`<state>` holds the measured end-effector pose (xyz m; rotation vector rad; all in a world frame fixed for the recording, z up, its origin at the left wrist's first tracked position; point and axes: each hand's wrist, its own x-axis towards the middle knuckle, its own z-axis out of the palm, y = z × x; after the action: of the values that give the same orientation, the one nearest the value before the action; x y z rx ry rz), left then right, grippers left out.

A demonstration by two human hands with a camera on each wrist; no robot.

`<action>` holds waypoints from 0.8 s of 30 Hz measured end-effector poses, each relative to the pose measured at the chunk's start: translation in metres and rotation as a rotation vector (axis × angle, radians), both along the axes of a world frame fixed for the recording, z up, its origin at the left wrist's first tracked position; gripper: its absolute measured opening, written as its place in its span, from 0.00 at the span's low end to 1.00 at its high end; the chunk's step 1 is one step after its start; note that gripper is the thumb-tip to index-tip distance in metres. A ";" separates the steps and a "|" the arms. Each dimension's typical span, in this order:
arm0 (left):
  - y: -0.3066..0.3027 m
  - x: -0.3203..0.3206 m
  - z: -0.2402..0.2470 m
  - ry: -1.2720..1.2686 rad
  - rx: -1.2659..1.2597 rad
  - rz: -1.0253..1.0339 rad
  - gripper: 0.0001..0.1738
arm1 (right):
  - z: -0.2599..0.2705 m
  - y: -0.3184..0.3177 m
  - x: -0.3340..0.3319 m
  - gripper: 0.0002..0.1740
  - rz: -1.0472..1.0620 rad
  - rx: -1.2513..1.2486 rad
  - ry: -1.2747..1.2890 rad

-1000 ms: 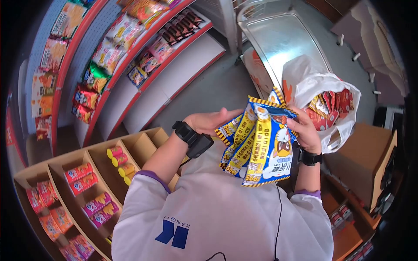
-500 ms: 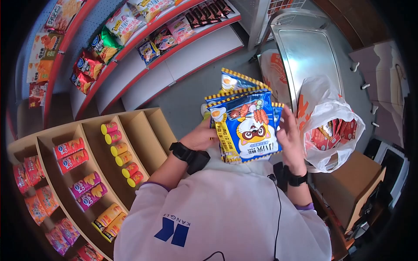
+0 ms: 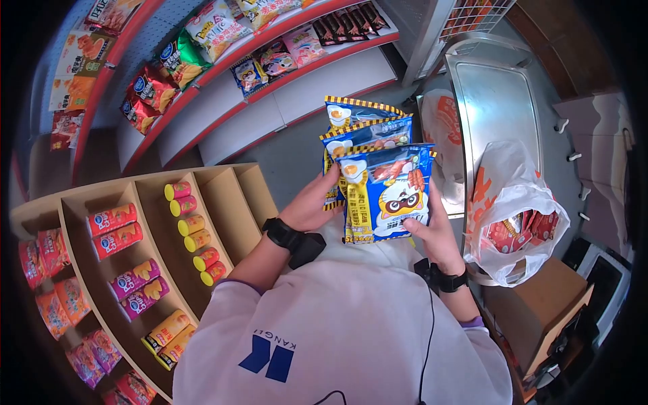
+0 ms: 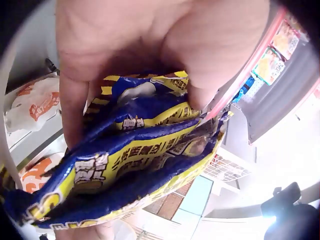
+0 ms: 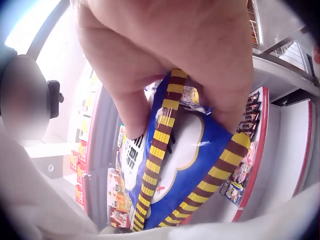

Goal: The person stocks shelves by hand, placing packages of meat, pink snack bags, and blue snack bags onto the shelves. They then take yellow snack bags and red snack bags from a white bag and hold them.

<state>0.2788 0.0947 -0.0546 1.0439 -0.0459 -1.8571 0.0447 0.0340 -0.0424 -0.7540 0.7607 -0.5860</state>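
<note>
Several blue and yellow snack bags (image 3: 388, 196) with striped edges are held upright, fanned one behind another, in front of the chest. My left hand (image 3: 312, 202) grips their left side; in the left wrist view its fingers and thumb (image 4: 200, 95) curl round the bags (image 4: 135, 155). On the right side my right hand (image 3: 439, 233) pinches the front bag, thumb on its face near the lower corner. The right wrist view has the right hand (image 5: 175, 55) with thumb and fingers on either side of a striped bag edge (image 5: 155, 155).
Cardboard compartments (image 3: 128, 185) with snack tubes and packets stand at the left. Red-edged shelves (image 3: 270, 111) with bags curve behind. To the right, a metal cart (image 3: 496, 101) bears a white plastic bag (image 3: 503, 169) of red packets, beside a cardboard box (image 3: 540, 297).
The bags have turned to show their fronts and now stand fanned upward. My left hand has gone from reaching beside them to gripping them. The right hand, loose half a second ago, pinches the front bag.
</note>
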 end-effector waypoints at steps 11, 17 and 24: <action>0.006 0.006 0.001 -0.154 0.061 -0.022 0.25 | -0.003 -0.003 0.025 0.46 0.095 -0.093 0.077; 0.015 0.013 -0.006 -0.066 0.020 0.123 0.26 | -0.001 -0.009 0.035 0.43 0.089 -0.238 0.140; 0.016 0.013 -0.008 -0.043 -0.119 0.140 0.29 | -0.003 -0.010 0.031 0.38 0.169 -0.249 0.174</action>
<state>0.2919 0.1111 -0.0623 0.9793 -0.1047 -1.6848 0.0762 0.0243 -0.0458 -1.0997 0.7823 -0.4702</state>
